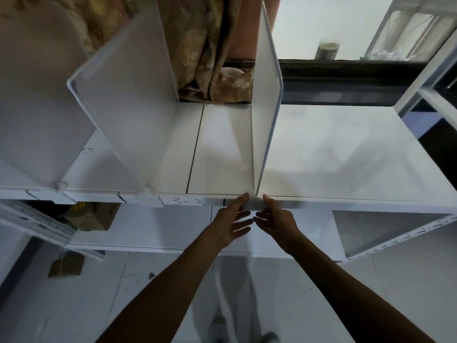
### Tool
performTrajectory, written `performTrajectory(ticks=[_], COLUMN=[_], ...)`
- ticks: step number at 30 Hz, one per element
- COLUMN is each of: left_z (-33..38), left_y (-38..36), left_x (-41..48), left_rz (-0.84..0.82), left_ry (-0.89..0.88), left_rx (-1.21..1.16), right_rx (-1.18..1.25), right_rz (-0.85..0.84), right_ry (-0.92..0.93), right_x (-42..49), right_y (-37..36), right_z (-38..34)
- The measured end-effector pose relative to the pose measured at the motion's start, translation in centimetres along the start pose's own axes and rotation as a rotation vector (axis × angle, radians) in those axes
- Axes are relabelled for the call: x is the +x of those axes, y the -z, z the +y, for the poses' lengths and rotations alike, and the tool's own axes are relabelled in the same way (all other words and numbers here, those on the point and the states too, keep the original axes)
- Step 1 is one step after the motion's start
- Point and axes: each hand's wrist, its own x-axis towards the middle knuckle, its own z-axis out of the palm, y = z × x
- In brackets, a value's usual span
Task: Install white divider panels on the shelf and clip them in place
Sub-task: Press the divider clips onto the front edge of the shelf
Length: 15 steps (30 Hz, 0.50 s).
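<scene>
A white shelf board (333, 154) runs across the view. Three white divider panels stand upright on it: one at the far left (32, 107), one left of centre (128, 95) and one at the centre (265, 100). Small white clips (148, 190) sit at the front feet of the two left panels. At the front foot of the centre panel a white clip (254, 203) is on the shelf's front edge. My left hand (232, 219) and my right hand (274, 219) pinch this clip from either side with thumb and fingers.
The shelf's front edge carries a handwritten "3-3" mark (189, 201). A patterned curtain (210, 45) hangs behind the shelf. A perforated metal upright (395, 238) and lower shelf lie below right. Cardboard boxes (66, 264) are at lower left. My shoes (244, 335) show on the tiled floor.
</scene>
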Motion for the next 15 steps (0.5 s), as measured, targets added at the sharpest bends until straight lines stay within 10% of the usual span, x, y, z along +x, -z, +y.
performTrajectory(ticks=[15], left_z=[-0.9], left_y=[-1.2], left_x=[0.3], left_rz=[0.095], left_ry=[-0.096], left_rx=[-0.074], right_rx=[0.152], right_rz=[-0.099], right_ry=[-0.034], right_x=[0.9], right_y=[0.5], right_z=[-0.1])
